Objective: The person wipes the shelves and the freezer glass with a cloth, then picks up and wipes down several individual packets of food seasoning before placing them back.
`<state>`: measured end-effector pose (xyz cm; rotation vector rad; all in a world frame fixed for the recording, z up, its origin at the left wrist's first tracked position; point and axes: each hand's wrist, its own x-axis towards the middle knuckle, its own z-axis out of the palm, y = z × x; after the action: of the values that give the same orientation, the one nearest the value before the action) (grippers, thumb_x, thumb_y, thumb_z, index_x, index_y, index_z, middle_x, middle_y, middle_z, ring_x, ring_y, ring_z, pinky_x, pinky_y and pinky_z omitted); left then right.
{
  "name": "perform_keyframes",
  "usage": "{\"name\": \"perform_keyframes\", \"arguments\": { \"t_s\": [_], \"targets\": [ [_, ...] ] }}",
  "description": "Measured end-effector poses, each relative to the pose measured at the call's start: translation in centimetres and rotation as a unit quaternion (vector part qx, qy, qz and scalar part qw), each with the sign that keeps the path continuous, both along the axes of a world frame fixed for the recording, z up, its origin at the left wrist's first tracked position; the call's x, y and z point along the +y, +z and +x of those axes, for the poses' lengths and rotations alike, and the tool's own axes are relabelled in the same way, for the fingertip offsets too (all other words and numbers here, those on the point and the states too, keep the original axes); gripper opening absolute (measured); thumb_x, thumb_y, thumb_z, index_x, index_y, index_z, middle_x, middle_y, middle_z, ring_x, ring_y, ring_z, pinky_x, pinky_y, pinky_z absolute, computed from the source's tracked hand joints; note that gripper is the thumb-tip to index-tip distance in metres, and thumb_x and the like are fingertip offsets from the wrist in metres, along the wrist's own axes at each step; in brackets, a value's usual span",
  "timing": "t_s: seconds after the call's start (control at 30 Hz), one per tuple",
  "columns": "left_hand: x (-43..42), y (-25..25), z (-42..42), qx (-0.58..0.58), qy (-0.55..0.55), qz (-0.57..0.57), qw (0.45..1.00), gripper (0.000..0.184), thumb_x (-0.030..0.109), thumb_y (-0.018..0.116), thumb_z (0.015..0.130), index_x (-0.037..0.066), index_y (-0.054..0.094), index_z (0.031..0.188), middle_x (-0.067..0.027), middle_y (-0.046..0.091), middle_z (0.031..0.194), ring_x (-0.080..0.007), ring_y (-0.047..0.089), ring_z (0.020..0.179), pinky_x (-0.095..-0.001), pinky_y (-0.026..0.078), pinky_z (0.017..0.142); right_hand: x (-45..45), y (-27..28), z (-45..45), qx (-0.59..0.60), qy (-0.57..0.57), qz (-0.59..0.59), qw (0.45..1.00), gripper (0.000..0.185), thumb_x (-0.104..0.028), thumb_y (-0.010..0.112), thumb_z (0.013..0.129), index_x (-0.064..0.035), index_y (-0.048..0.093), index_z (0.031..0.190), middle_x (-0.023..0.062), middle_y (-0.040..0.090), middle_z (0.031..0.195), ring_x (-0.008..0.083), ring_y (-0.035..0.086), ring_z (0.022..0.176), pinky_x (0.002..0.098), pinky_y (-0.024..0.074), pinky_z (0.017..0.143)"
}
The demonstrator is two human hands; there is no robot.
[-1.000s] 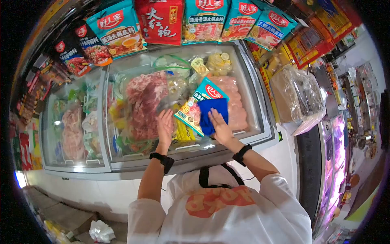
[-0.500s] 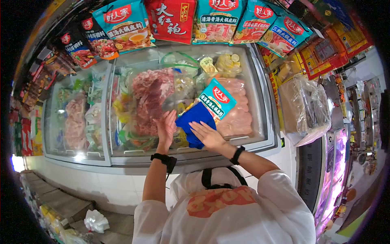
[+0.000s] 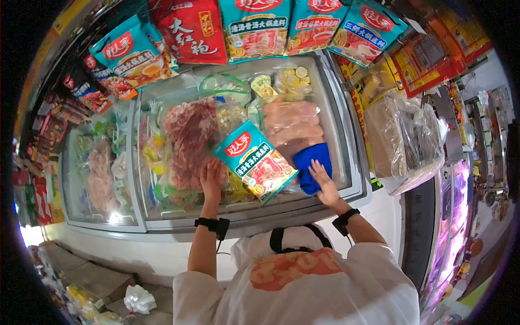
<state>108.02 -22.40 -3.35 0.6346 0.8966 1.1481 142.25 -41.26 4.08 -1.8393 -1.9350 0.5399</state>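
Observation:
On the glass lid of a chest freezer (image 3: 179, 216) lies a teal hotpot-soup packet (image 3: 257, 162), tilted and fully in sight. To its right, a crumpled blue cloth (image 3: 313, 162) is on the glass. My right hand (image 3: 324, 183) presses on this cloth with its fingers stretched out. My left hand (image 3: 212, 177) is at the left of the packet, fingers extended and holding nothing; I cannot tell whether it touches the glass. Beneath the lid are red sliced meat (image 3: 187, 135) and pale meat pieces (image 3: 292, 124).
Several seasoning packets stand along the freezer's back edge, among them a red packet (image 3: 192, 32) and another teal packet (image 3: 257, 30). At the right stands a plastic-wrapped carton (image 3: 403, 141). A white plastic bag (image 3: 139, 299) lies at lower left.
My right hand and the blue cloth have moved right, off the packet. The packet now lies further left and lower, uncovered. My left hand has shifted slightly left. The camera view has shifted.

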Motion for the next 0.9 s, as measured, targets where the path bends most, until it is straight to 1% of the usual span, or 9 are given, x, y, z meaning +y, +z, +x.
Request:
{"name": "perform_keyframes", "arguments": {
  "t_s": [0.07, 0.13, 0.17, 0.3, 0.4, 0.5, 0.6, 0.67, 0.9],
  "targets": [
    [0.3, 0.8, 0.9, 0.099, -0.009, -0.002, 0.995, 0.037, 0.026, 0.053, 0.095, 0.000, 0.047, 0.121, -0.0105, 0.059, 0.109, -0.0175, 0.058, 0.099, -0.0308, 0.048, 0.084, 0.8, -0.8, 0.0, 0.013, -0.037, 0.023, 0.999, 0.073, 0.011, 0.051, 0.069, -0.0026, 0.036, 0.138, 0.0154, 0.040, 0.141, 0.0301, 0.038, 0.131, 0.0396, 0.0292, 0.109],
    [0.7, 1.3, 1.4, 0.109, -0.023, -0.023, 0.994, 0.035, 0.024, 0.055, 0.094, 0.001, 0.049, 0.120, -0.0074, 0.060, 0.100, -0.0142, 0.057, 0.090, -0.0285, 0.046, 0.078, 1.3, -1.6, -0.5, 0.380, -0.173, -0.050, 0.907, 0.059, 0.009, 0.051, 0.076, -0.0008, 0.042, 0.133, 0.0128, 0.052, 0.128, 0.0246, 0.051, 0.116, 0.0355, 0.0400, 0.100],
    [1.1, 1.5, 1.6, 0.115, -0.031, -0.044, 0.992, 0.033, 0.022, 0.056, 0.094, 0.002, 0.050, 0.118, -0.0042, 0.060, 0.092, -0.0110, 0.056, 0.081, -0.0263, 0.045, 0.071, 1.7, -2.9, -0.4, 0.405, -0.206, -0.044, 0.890, 0.041, 0.003, 0.050, 0.082, 0.0008, 0.051, 0.122, 0.0081, 0.060, 0.105, 0.0179, 0.057, 0.093, 0.0318, 0.0476, 0.085],
    [3.4, 3.6, 3.0, 0.316, 0.066, 0.124, 0.938, 0.026, 0.021, 0.058, 0.093, 0.001, 0.056, 0.110, -0.0018, 0.058, 0.082, -0.0091, 0.052, 0.074, -0.0261, 0.042, 0.064, 3.2, -3.7, 0.9, 0.546, -0.287, -0.132, 0.776, 0.031, -0.003, 0.052, 0.083, 0.0002, 0.059, 0.113, 0.0104, 0.064, 0.103, 0.0192, 0.060, 0.093, 0.0326, 0.0472, 0.084],
    [3.0, 10.5, 4.8, 0.353, 0.025, 0.150, 0.923, 0.019, 0.020, 0.058, 0.093, 0.002, 0.061, 0.097, -0.0005, 0.055, 0.074, -0.0087, 0.050, 0.072, -0.0261, 0.040, 0.062, 3.9, -3.2, 1.1, 0.761, -0.381, -0.101, 0.516, 0.032, -0.012, 0.051, 0.088, -0.0031, 0.054, 0.118, 0.0097, 0.064, 0.100, 0.0230, 0.063, 0.090, 0.0369, 0.0507, 0.082],
    [3.8, 11.9, 4.9, 0.419, -0.061, 0.257, 0.869, 0.015, 0.017, 0.062, 0.090, 0.003, 0.064, 0.085, -0.0029, 0.054, 0.072, -0.0125, 0.051, 0.069, -0.0269, 0.040, 0.062, 3.8, -2.9, 1.9, 0.791, -0.377, -0.052, 0.479, 0.040, -0.020, 0.052, 0.088, -0.0050, 0.049, 0.125, 0.0115, 0.061, 0.113, 0.0259, 0.060, 0.102, 0.0402, 0.0470, 0.091],
    [1.5, 19.6, 8.6, 0.492, -0.099, 0.380, 0.777, 0.004, 0.008, 0.066, 0.080, 0.005, 0.064, 0.083, -0.0052, 0.055, 0.074, -0.0196, 0.053, 0.072, -0.0309, 0.041, 0.065, 3.1, -2.3, 3.3, 0.820, -0.349, -0.041, 0.452, 0.052, -0.033, 0.055, 0.088, -0.0074, 0.044, 0.132, 0.0137, 0.055, 0.126, 0.0291, 0.055, 0.113, 0.0449, 0.0419, 0.099],
    [-0.6, 24.3, 11.4, 0.480, -0.169, 0.561, 0.653, 0.016, 0.002, 0.067, 0.068, 0.008, 0.066, 0.082, -0.0047, 0.056, 0.077, -0.0248, 0.053, 0.079, -0.0357, 0.040, 0.070, 2.8, -1.8, 3.9, 0.827, -0.353, -0.036, 0.437, 0.058, -0.041, 0.056, 0.088, -0.0080, 0.043, 0.133, 0.0131, 0.054, 0.127, 0.0298, 0.056, 0.112, 0.0473, 0.0420, 0.098],
    [-1.8, 26.0, 14.8, 0.489, -0.138, 0.597, 0.621, 0.018, 0.001, 0.067, 0.063, 0.010, 0.065, 0.079, -0.0022, 0.057, 0.093, -0.0261, 0.049, 0.094, -0.0386, 0.038, 0.079, 1.4, 1.2, 3.4, 0.813, -0.410, -0.041, 0.411, 0.051, -0.039, 0.046, 0.094, -0.0065, 0.043, 0.133, 0.0127, 0.052, 0.130, 0.0308, 0.053, 0.116, 0.0472, 0.0402, 0.100]
  ]
}}
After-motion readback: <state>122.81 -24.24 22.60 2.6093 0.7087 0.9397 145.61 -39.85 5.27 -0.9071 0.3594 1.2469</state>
